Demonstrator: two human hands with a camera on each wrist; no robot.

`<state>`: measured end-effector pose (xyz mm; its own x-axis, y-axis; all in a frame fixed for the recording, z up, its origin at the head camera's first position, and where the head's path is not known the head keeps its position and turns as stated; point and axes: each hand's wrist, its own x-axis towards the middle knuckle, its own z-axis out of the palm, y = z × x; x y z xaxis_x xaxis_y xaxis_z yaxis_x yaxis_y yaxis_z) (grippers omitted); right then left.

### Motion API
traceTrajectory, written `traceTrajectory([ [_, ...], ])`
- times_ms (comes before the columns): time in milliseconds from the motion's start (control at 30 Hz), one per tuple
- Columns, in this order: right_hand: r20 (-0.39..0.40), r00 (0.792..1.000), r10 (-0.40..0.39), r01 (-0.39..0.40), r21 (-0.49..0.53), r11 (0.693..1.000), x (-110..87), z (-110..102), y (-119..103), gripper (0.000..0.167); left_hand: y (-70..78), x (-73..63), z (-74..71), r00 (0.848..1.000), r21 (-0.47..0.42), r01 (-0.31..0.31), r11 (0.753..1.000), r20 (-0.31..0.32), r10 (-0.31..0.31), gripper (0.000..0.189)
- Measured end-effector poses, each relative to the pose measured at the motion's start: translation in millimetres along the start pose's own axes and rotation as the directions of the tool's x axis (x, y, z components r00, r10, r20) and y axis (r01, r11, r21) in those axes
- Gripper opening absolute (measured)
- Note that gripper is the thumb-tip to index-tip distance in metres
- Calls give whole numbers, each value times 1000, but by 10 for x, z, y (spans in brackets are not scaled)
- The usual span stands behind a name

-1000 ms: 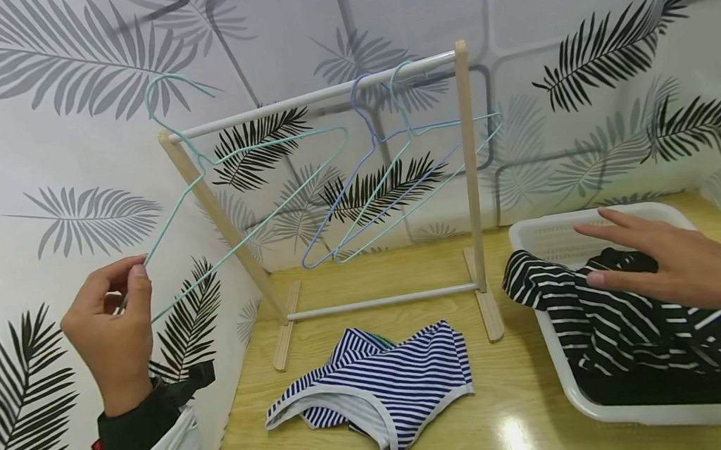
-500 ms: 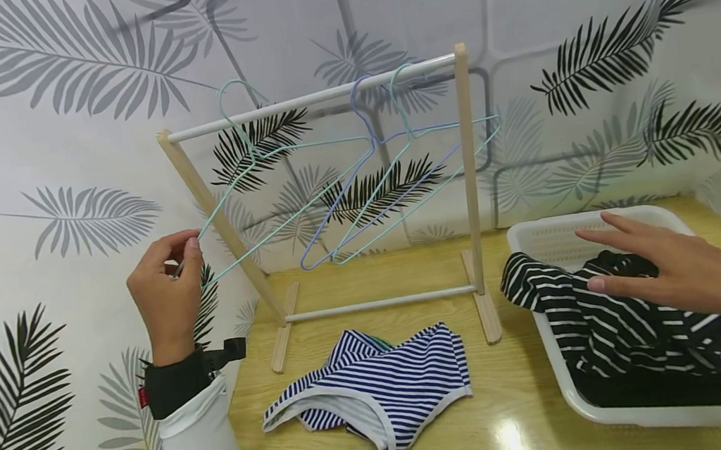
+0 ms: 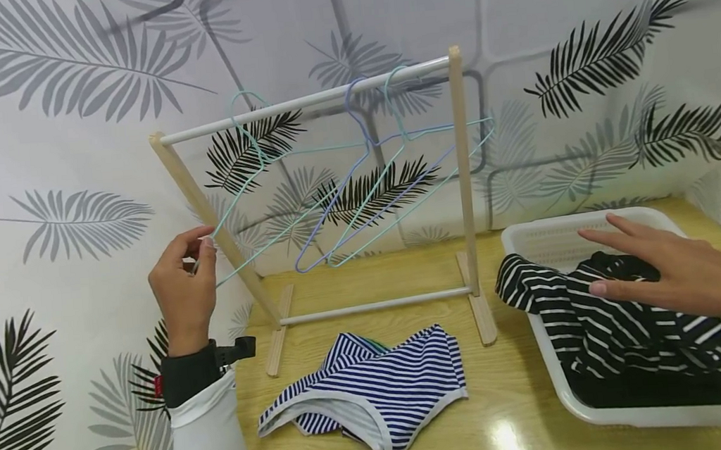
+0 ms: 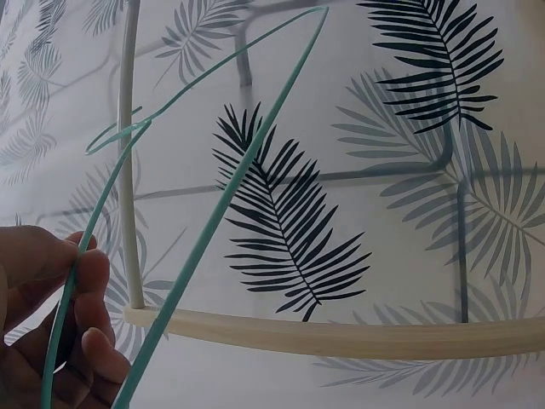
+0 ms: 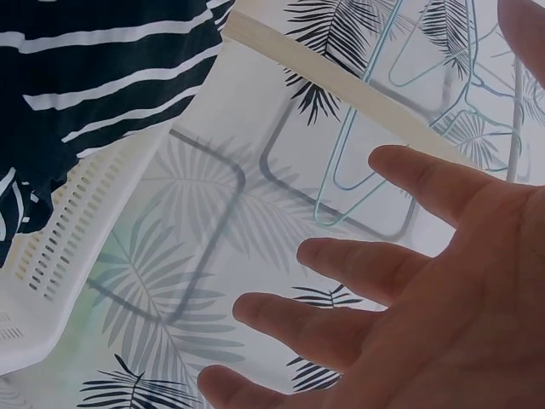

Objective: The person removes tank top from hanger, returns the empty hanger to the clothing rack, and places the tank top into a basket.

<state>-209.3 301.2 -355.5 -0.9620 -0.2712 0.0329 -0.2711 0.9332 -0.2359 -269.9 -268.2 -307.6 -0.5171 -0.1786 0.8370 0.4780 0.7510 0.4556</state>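
Note:
My left hand (image 3: 186, 284) pinches one lower corner of a teal wire hanger (image 3: 262, 163) between thumb and fingers. The hanger's hook crosses the white top rail (image 3: 312, 100) of a small clothes rack near its left end; in the left wrist view the hook (image 4: 111, 136) loops about the rail. Over a white basket (image 3: 567, 385) hovers my right hand (image 3: 669, 268), fingers spread and holding nothing. Beneath it lies a black-and-white striped garment (image 3: 603, 319), draped over the basket's left rim. Whether the hand touches the cloth cannot be told.
A blue hanger (image 3: 336, 206) and another teal hanger (image 3: 366, 203) hang bare towards the rail's right end. Blue-and-white striped briefs (image 3: 404, 377) lie on the wooden table (image 3: 478, 427) before the rack. The rack's right post (image 3: 464, 174) stands left of the basket.
My left hand has carried the teal hanger rightwards, bringing its hook from beyond the rack's left end to the rail. My right hand has stayed over the basket.

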Motion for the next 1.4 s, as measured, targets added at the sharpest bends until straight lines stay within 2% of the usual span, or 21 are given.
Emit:
traceTrajectory([
  [333, 9, 1000, 1, -2, 17, 1000, -5, 35, 24, 85, -43, -61, 67, 999, 21, 1, 1000, 45, -2, 20],
  [800, -3, 1000, 26, -26, -5, 1000, 1, 62, 61, 91, -140, -89, 59, 989, 55, 59, 997, 129, -66, 20],
  [1000, 5, 999, 42, -42, -13, 999, 3, 35, 68, 93, -121, -101, 25, 981, 64, 33, 997, 187, -44, 26],
  [1133, 0, 999, 43, -43, -25, 999, 7, 39, 77, 94, -50, -137, 1, 973, 66, 34, 997, 226, -49, 37],
  [1267, -5, 999, 37, -37, -7, 999, -1, 62, 104, 93, 62, -237, 6, 953, 91, 49, 995, 293, -74, 60],
  [1400, -9, 999, 40, -40, 0, 999, 2, 79, 152, 93, 182, -395, 51, 938, 111, 3, 994, 345, -42, 82],
])
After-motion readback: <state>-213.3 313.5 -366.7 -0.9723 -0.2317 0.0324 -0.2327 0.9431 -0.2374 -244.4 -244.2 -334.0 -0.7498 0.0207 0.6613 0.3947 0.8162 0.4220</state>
